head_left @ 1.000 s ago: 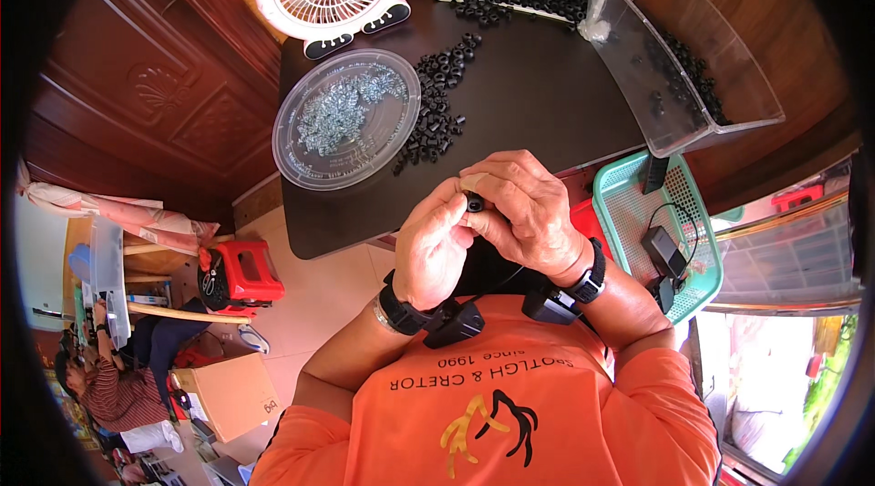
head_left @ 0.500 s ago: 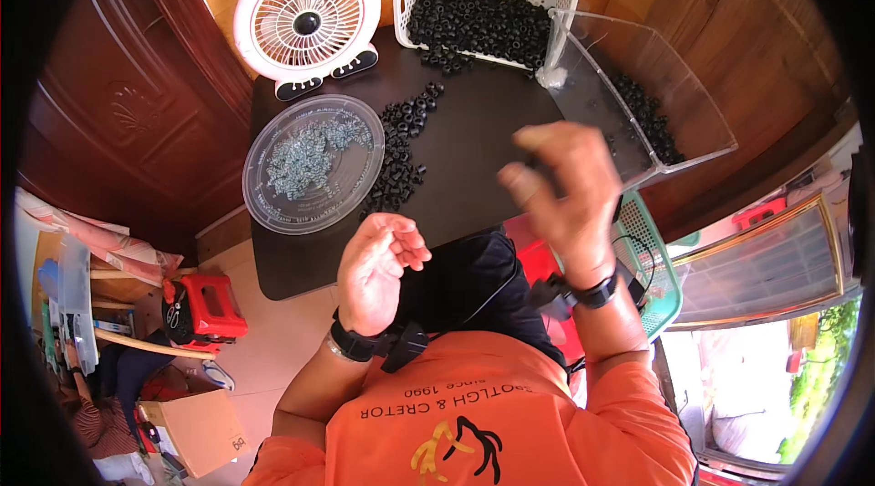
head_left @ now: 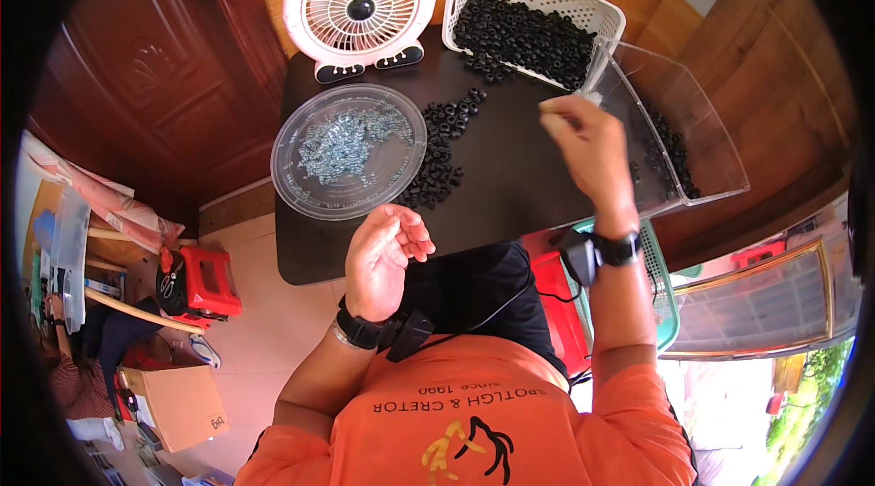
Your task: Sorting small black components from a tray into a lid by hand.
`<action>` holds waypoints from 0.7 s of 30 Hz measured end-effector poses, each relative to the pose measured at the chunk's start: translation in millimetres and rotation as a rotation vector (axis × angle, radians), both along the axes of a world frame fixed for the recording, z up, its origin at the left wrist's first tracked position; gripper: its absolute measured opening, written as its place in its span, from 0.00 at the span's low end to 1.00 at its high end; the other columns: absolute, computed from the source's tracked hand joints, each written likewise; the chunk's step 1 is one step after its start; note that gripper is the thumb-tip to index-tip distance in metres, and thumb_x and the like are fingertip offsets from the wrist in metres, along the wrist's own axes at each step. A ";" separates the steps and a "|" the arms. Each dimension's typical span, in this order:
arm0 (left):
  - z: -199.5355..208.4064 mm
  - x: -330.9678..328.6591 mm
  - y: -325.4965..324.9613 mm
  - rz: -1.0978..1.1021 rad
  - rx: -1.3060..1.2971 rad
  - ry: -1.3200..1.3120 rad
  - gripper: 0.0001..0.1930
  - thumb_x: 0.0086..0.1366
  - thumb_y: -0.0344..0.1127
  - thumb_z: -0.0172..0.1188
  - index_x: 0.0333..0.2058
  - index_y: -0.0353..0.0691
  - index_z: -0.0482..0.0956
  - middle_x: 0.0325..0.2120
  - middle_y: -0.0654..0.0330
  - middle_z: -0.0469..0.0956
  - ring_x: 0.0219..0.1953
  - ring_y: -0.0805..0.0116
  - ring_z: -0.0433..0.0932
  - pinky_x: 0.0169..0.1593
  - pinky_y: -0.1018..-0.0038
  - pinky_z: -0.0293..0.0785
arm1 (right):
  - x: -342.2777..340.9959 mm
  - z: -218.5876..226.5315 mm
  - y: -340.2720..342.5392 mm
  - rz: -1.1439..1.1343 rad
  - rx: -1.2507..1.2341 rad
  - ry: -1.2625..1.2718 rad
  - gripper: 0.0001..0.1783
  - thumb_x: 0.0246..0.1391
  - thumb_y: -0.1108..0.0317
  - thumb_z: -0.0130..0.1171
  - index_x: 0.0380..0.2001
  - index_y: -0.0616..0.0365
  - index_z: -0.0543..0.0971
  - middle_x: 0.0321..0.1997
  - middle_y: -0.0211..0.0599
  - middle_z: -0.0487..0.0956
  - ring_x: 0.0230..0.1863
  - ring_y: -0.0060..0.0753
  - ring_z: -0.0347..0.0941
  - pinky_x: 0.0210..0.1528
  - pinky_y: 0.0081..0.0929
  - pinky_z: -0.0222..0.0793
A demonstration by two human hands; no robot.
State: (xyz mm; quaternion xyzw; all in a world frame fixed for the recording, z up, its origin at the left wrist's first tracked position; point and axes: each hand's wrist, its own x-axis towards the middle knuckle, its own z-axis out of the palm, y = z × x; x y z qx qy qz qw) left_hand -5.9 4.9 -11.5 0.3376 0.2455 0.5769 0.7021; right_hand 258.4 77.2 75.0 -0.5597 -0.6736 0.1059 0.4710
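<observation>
Above my lap at the table's near edge, my left hand (head_left: 381, 258) is held cupped, palm turned inward and fingers curled in. Whatever lies inside its fingers is hidden. My right hand (head_left: 592, 144) hovers over the dark table (head_left: 510, 153), its thumb and forefinger drawn together; anything between them is too small and blurred to make out. A round clear plastic lid (head_left: 301, 199) bears a heap of tiny bluish, shiny pieces (head_left: 337, 147). Beside it runs a loose pile of small black ring-shaped parts (head_left: 439, 153). A clear open bin (head_left: 711, 112) with more black parts stands right of my right hand.
A white perforated basket (head_left: 583, 7) full of black parts stands at the back, with a white animal-shaped fan (head_left: 361, 7) left of it. A green basket (head_left: 670, 304) sits below the table's right side. Another person in a striped top (head_left: 77, 386) is at far left.
My right hand has moved up and away from me, and its spread fingers have come together. The left hand stays cupped, nearly in place. The whole view has shifted slightly.
</observation>
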 end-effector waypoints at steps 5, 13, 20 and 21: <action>-7.2 -5.2 5.6 -0.016 -0.029 0.023 0.13 0.66 0.40 0.46 0.36 0.36 0.71 0.29 0.57 0.74 0.30 0.65 0.75 0.36 0.75 0.69 | -8.3 -56.4 91.3 0.135 -0.254 -0.238 0.13 0.45 0.65 0.62 0.35 0.57 0.81 0.31 0.43 0.81 0.35 0.44 0.78 0.39 0.34 0.72; -8.1 -8.2 4.1 -0.024 -0.028 0.049 0.14 0.66 0.42 0.46 0.37 0.35 0.71 0.29 0.56 0.74 0.31 0.65 0.76 0.37 0.73 0.70 | -38.8 -62.1 131.2 0.059 -0.455 -0.493 0.18 0.40 0.61 0.65 0.38 0.54 0.81 0.38 0.43 0.81 0.43 0.46 0.76 0.47 0.37 0.71; -9.2 -8.1 7.2 -0.062 -0.034 0.023 0.14 0.66 0.41 0.47 0.38 0.34 0.72 0.30 0.56 0.75 0.32 0.65 0.76 0.37 0.73 0.70 | -39.1 -62.2 106.2 0.129 -0.261 -0.402 0.16 0.40 0.63 0.67 0.33 0.58 0.79 0.32 0.43 0.79 0.36 0.44 0.77 0.41 0.36 0.72; -9.7 -8.7 7.5 -0.054 -0.036 0.023 0.14 0.66 0.41 0.47 0.38 0.34 0.72 0.30 0.56 0.75 0.32 0.65 0.76 0.37 0.73 0.70 | -42.4 -56.0 91.1 0.190 -0.206 -0.297 0.14 0.41 0.65 0.67 0.32 0.60 0.79 0.29 0.43 0.78 0.32 0.43 0.76 0.38 0.35 0.72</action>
